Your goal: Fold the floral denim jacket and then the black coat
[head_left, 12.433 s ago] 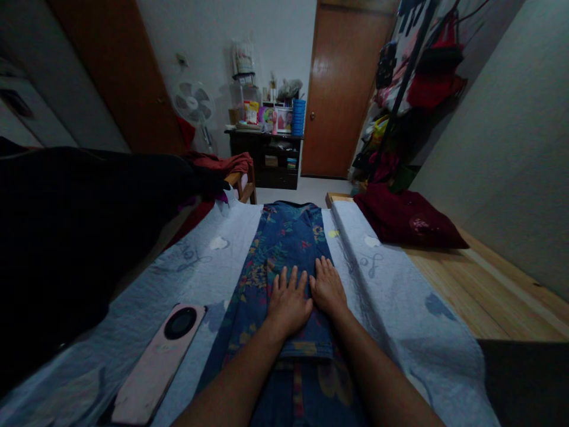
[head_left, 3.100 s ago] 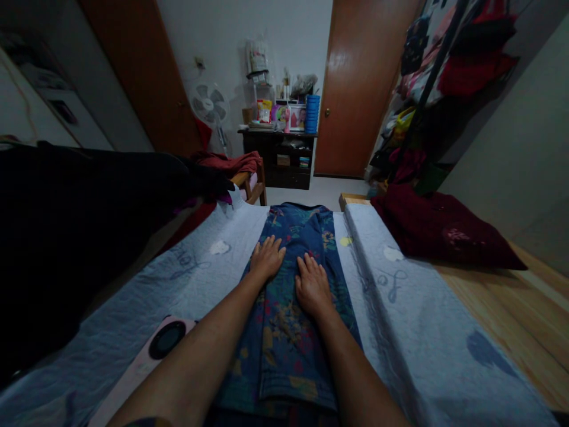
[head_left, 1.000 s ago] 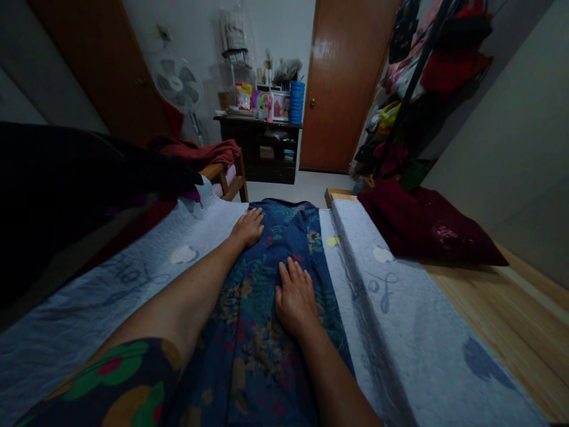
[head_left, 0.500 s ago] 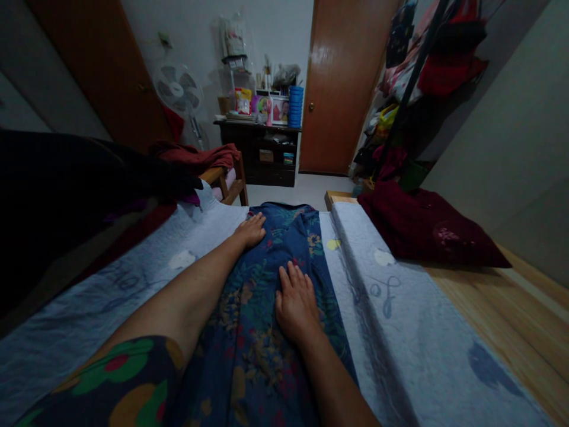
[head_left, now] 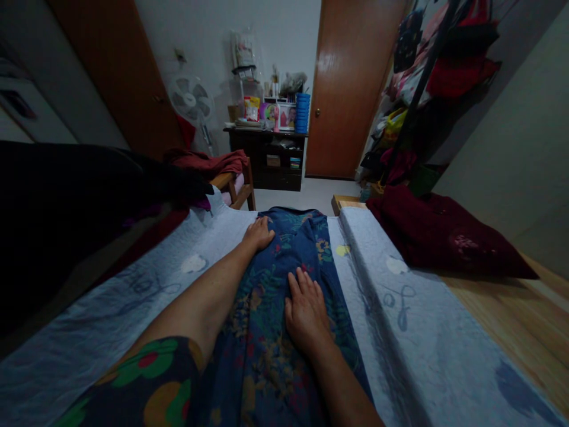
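Note:
A dark blue floral garment [head_left: 271,308] lies lengthwise on the pale printed cloth [head_left: 386,332], its far end showing a dark-edged opening. At the garment's far left edge is my left hand [head_left: 259,234], with fingers bent and drawn together on the fabric; the fingertips are partly hidden. Flat on the middle of the garment rests my right hand [head_left: 307,311], palm down, fingers stretched out. Small creases run through the fabric between the two hands.
A folded maroon cloth [head_left: 448,234] lies at the right on a wooden surface [head_left: 498,299]. Black fabric [head_left: 80,207] hangs at the left. Beyond are a wooden chair [head_left: 246,187], a fan [head_left: 192,98], a dark cabinet [head_left: 284,178] and a door [head_left: 347,89].
My left hand's fingers have gone from lying flat on the garment to bent at its edge. My right hand stays flat in place. The whole view has shifted slightly.

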The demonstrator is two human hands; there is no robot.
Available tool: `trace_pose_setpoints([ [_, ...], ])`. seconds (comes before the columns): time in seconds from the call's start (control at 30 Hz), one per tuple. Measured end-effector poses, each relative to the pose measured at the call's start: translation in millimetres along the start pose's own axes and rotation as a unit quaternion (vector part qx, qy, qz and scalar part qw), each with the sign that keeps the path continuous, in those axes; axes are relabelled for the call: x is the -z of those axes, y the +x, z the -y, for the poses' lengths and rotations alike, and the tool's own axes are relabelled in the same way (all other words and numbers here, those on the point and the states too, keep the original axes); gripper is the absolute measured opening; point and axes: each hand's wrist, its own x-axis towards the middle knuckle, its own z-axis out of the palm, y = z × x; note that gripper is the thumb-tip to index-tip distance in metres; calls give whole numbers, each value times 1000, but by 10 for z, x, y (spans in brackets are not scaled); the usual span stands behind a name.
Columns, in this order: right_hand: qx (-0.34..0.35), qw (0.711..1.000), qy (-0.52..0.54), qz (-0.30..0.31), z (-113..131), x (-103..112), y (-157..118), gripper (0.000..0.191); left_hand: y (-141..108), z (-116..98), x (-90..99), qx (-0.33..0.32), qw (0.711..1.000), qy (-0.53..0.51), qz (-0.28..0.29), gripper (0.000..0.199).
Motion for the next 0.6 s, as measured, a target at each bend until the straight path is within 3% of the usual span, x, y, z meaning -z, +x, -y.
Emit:
trace_pose_setpoints([
  [0.23,1,1000,2,-1,10,21,-7,57,122,60,-33,43,998,-47,-2,56],
  [0.4,0,1000,3,-4,9,12,-7,57,330,246,-86,161,981,-95,-54,56],
  [0.5,0,1000,3,-6,7,4,-9,57,502,385,-119,219,966,-129,-56,51],
  [0.6,-2,1000,2,-8,9,0,-13,57,654,474,-156,199,965,-164,-44,45],
])
